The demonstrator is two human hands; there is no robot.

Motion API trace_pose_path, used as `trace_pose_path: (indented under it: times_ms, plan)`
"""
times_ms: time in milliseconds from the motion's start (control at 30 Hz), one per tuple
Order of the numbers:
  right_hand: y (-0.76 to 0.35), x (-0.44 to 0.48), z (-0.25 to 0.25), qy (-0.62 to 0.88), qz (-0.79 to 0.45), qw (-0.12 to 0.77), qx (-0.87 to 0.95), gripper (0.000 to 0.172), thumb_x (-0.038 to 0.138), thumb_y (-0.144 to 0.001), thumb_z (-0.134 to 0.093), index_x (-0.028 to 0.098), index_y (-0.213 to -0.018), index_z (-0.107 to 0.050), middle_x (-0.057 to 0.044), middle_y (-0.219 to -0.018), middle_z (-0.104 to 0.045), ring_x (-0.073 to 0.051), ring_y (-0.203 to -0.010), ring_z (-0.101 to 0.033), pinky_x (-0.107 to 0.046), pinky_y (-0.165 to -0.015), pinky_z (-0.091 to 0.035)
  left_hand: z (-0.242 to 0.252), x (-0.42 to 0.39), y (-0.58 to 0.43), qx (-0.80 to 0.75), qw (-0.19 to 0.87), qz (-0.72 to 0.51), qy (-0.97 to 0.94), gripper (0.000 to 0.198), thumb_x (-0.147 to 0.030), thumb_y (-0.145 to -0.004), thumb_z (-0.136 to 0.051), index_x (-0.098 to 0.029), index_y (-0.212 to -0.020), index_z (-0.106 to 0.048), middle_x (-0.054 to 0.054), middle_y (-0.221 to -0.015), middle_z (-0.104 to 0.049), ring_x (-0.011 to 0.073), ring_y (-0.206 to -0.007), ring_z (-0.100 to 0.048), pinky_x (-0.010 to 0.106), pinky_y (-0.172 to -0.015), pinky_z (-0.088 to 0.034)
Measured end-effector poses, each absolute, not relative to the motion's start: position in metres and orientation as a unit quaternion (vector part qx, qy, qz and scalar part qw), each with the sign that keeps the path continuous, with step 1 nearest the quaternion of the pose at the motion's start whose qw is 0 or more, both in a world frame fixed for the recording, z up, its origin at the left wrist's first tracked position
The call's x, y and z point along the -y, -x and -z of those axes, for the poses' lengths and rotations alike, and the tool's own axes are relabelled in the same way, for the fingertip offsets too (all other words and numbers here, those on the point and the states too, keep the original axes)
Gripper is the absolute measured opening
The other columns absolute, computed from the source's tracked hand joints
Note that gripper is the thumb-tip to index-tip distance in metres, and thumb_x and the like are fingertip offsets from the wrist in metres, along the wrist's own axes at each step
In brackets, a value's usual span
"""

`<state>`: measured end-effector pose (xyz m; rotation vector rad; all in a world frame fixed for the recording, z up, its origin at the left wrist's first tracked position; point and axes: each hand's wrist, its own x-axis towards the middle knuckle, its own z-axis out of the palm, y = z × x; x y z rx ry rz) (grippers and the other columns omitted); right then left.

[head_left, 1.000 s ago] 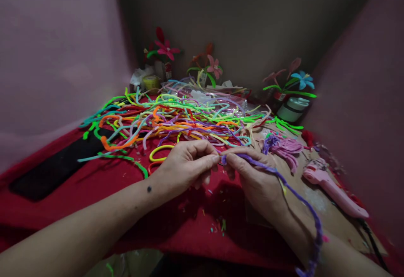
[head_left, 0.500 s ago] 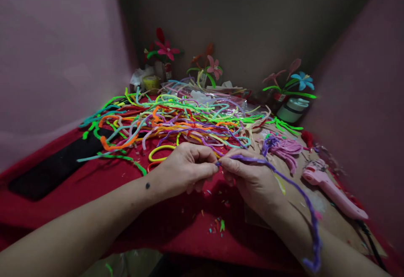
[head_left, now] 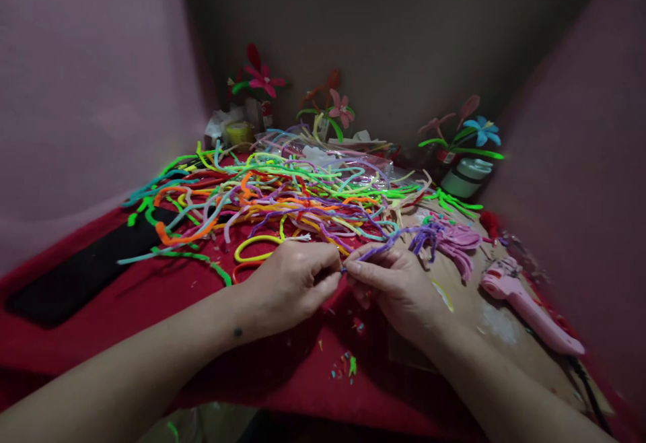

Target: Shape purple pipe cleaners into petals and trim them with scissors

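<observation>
A purple pipe cleaner (head_left: 379, 249) runs through the fingers of my right hand (head_left: 398, 285), its longer part leading away toward the purple and pink bundle. Its short end shows between both hands, where my left hand (head_left: 297, 285) pinches it with thumb and forefinger. The fingertips of the two hands almost meet above the red cloth. Just beyond my left hand lie yellow-handled scissors or a similar loop (head_left: 252, 246), partly covered by the hand. A large heap of many-coloured pipe cleaners (head_left: 297, 194) spreads behind both hands.
On the cardboard (head_left: 484, 308) at right lie a pink glue gun (head_left: 535, 315) and a bundle of pink bent pipe cleaners (head_left: 457, 241). Pipe-cleaner flowers (head_left: 265, 79) stand at the back. A black strip (head_left: 75, 275) lies at left; coloured scraps (head_left: 352, 365) dot the red cloth (head_left: 282, 376).
The purple pipe cleaner's long free part has swung from hanging over my right forearm to the far side of my right hand. Both hands still pinch it, close together.
</observation>
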<state>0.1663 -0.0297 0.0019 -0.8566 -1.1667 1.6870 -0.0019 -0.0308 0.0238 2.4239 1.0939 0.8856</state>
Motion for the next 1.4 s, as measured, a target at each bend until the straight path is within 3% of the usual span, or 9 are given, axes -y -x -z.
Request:
trace_pose_path:
  times_ms: [267, 500, 700, 867, 1067, 1400]
  plan:
    - [-0.166, 0.029, -0.006, 0.331, -0.727, 0.441, 0.409, 0.013, 0.025, -0.07, -0.069, 0.013, -0.075, -0.067, -0.003, -0.064, -0.065, -0.008, -0.046, -0.054, -0.018, -0.041, -0.044, -0.039, 0.034, 0.007, -0.413, 0.284, -0.306, -0.809, 0.015, -0.016, -0.082, -0.05, -0.015, -0.075, -0.063, -0.003, -0.066, -0.062, 0.0065, -0.058, -0.053, 0.015, -0.056, -0.039]
    - [-0.167, 0.03, -0.007, 0.299, -0.725, 0.475, 0.399, 0.008, 0.02, -0.07, -0.069, 0.016, -0.077, -0.067, -0.003, -0.067, -0.068, -0.009, -0.051, -0.059, -0.017, -0.044, -0.048, -0.041, 0.03, 0.03, -0.497, 0.23, -0.25, -0.799, 0.016, -0.022, -0.081, -0.05, -0.014, -0.075, -0.062, -0.001, -0.066, -0.058, 0.0084, -0.058, -0.049, 0.018, -0.054, -0.037]
    - [-0.166, 0.034, -0.005, 0.309, -0.704, 0.472, 0.431, 0.008, 0.022, -0.073, -0.066, 0.016, -0.078, -0.068, -0.003, -0.07, -0.068, -0.009, -0.053, -0.058, -0.019, -0.046, -0.047, -0.047, 0.035, 0.027, -0.497, 0.376, -0.3, -0.722, 0.019, -0.033, -0.082, -0.051, -0.016, -0.082, -0.06, -0.004, -0.062, -0.053, 0.0079, -0.054, -0.045, 0.019, -0.049, -0.037]
    - [-0.164, 0.034, -0.002, 0.316, -0.667, 0.487, 0.467, 0.007, 0.021, -0.074, -0.066, 0.015, -0.077, -0.069, 0.0, -0.062, -0.061, -0.006, -0.05, -0.05, -0.017, -0.046, -0.042, -0.048, 0.04, 0.002, -0.461, 0.396, -0.315, -0.729, 0.011, -0.026, -0.079, -0.055, -0.016, -0.081, -0.061, 0.0, -0.075, -0.061, 0.011, -0.068, -0.053, 0.021, -0.062, -0.043]
    - [-0.164, 0.034, -0.002, 0.33, -0.657, 0.49, 0.468, 0.009, 0.025, -0.074, -0.065, 0.016, -0.075, -0.066, 0.0, -0.065, -0.061, -0.007, -0.051, -0.049, -0.02, -0.047, -0.042, -0.041, 0.035, -0.009, -0.468, 0.437, -0.342, -0.688, 0.007, -0.018, -0.078, -0.052, -0.014, -0.079, -0.058, -0.003, -0.061, -0.056, 0.008, -0.053, -0.049, 0.019, -0.051, -0.04]
    - [-0.165, 0.034, -0.001, 0.364, -0.652, 0.486, 0.453, 0.016, 0.031, -0.075, -0.064, 0.015, -0.074, -0.066, -0.001, -0.065, -0.063, -0.007, -0.05, -0.052, -0.018, -0.044, -0.043, -0.038, 0.031, 0.007, -0.468, 0.299, -0.288, -0.781, 0.011, -0.017, -0.079, -0.049, -0.015, -0.079, -0.06, 0.001, -0.075, -0.062, 0.0112, -0.069, -0.055, 0.022, -0.064, -0.043]
